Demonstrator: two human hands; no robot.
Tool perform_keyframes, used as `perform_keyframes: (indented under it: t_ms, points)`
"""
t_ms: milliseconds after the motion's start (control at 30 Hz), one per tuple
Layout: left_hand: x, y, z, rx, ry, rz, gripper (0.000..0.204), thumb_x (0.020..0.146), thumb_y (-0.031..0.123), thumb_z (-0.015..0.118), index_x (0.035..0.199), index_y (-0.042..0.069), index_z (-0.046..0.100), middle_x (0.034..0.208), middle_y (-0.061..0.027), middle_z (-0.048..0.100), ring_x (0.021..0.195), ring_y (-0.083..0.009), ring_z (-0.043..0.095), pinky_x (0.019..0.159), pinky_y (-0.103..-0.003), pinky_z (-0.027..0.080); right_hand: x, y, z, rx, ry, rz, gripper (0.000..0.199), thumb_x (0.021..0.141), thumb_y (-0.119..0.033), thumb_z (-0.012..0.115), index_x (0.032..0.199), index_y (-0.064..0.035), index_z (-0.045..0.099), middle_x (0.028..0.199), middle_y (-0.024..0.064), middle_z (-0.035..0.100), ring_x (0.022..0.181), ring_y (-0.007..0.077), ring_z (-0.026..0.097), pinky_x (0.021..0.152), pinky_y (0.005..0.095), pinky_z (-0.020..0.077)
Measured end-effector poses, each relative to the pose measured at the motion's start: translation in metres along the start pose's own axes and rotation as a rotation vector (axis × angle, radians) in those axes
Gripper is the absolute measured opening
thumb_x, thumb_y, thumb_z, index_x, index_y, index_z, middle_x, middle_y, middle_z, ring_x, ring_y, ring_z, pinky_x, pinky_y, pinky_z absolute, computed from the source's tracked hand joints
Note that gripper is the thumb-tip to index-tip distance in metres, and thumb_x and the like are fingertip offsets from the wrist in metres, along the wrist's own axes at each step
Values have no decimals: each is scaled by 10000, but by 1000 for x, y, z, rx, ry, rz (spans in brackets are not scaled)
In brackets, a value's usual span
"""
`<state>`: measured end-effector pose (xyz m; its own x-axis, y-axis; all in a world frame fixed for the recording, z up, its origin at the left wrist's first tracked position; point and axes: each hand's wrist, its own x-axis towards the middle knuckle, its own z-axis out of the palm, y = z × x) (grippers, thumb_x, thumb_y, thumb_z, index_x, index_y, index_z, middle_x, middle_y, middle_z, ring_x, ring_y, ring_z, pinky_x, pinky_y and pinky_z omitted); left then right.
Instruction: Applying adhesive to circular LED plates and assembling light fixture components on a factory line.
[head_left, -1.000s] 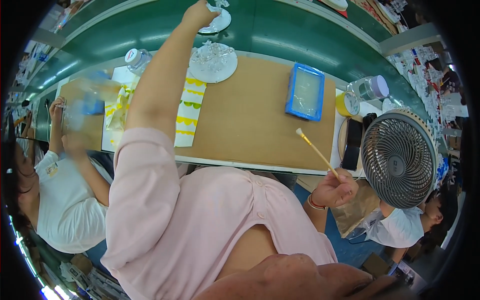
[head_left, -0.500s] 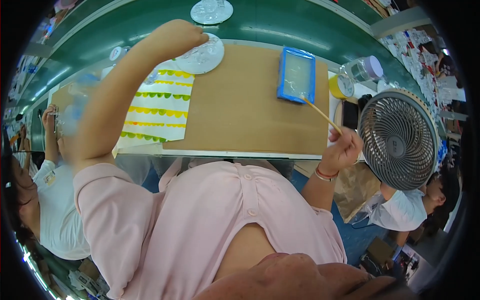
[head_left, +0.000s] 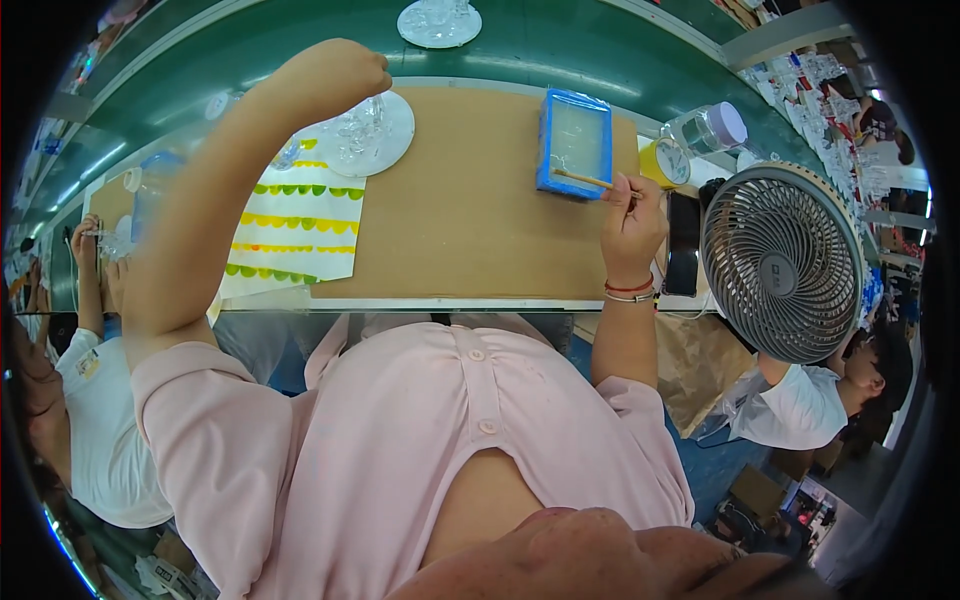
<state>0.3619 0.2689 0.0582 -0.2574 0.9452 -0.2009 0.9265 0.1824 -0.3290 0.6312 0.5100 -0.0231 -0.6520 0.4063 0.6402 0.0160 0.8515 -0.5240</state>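
My left hand [head_left: 345,72] reaches over the far left of the work board, fingers curled down at the rim of a round white plate [head_left: 398,140] bearing clear plastic pieces [head_left: 362,122]. Its fingertips are hidden, so what they grip cannot be made out. In my right hand [head_left: 634,232] a thin wooden stick [head_left: 582,179] is pinched between thumb and fingers. The stick's tip lies over the near part of a shallow blue-edged tray [head_left: 543,150] with a pale, translucent surface. Under my left arm is a white sheet [head_left: 300,205] with yellow and green scallops.
A brown board [head_left: 455,220] covers the table. To the right are a yellow roll [head_left: 660,162], a lidded clear jar [head_left: 705,130], a dark phone [head_left: 683,245] and a large grey fan [head_left: 785,265]. Another plate [head_left: 440,30] sits on the green belt. Co-workers sit on both sides.
My right hand has moved up and left, bringing the stick's tip farther over the blue-edged tray. The near plate has shifted nearer and left; the plate on the belt has moved right.
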Motion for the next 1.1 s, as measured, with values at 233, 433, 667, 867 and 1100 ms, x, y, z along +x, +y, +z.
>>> perform_keyframes:
  t_ms: [233, 433, 667, 867, 1100]
  points:
    - [-23, 12, -43, -261, 254, -178, 85, 825, 86, 624, 871, 20, 653, 877, -137, 650, 850, -318, 629, 735, -410, 499, 5, 2, -4, 25, -37, -40, 166, 960, -167, 547, 906, -10, 554, 683, 90, 626, 604, 176, 618, 574, 278, 468]
    - [-36, 66, -39, -372, 224, -253, 186, 862, 235, 612, 882, 52, 635, 723, -152, 645, 721, -332, 639, 663, -440, 497, 8, -1, -9, -33, -102, -123, 163, 969, -162, 522, 913, -12, 549, 693, 94, 624, 622, 195, 625, 580, 281, 470]
    - [-43, 119, 17, -715, 496, -327, 254, 832, 229, 677, 1013, 62, 616, 876, -110, 631, 841, -295, 619, 706, -387, 497, 13, 2, -6, -47, -127, -118, 174, 965, -174, 535, 910, -11, 557, 686, 84, 627, 617, 188, 628, 571, 271, 470]
    - [-58, 143, 47, -893, 745, -473, 361, 795, 123, 729, 1121, 37, 602, 1021, -98, 635, 903, -250, 625, 787, -338, 508, 15, 6, 2, 17, -74, -17, 181, 964, -178, 550, 907, -6, 559, 648, 60, 625, 587, 131, 614, 557, 241, 466]
    - [-53, 160, 65, -1182, 735, -595, 182, 821, 62, 697, 997, 33, 665, 897, -113, 677, 752, -223, 666, 670, -296, 525, 16, 2, 7, 30, 5, 62, 206, 961, -190, 565, 881, -1, 567, 609, 42, 611, 551, 87, 583, 526, 217, 448]
